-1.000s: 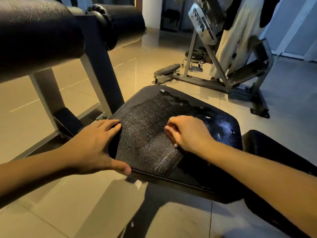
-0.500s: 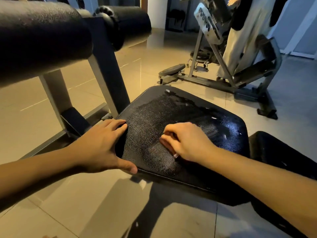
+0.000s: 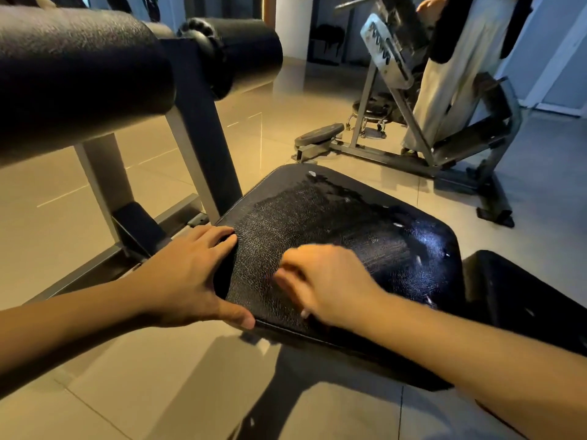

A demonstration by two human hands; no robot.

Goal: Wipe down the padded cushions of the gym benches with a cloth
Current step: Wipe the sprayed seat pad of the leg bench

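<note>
On a tiled gym floor, one black seat cushion [image 3: 397, 249] carries a dark cloth [image 3: 286, 223] spread over its left part. The right hand [image 3: 330, 284], motion-blurred, fingers curled onto the cloth, has slid slightly toward the near edge since a moment earlier; the left hand [image 3: 187, 277], fingers straight and together, thumb splayed along the front rim, stays braced on the cushion's left corner. Two black foam rollers [image 3: 79, 74] hang above left, a second pad [image 3: 514, 290] sits just right, and one grey machine [image 3: 444, 128] stands behind
</note>
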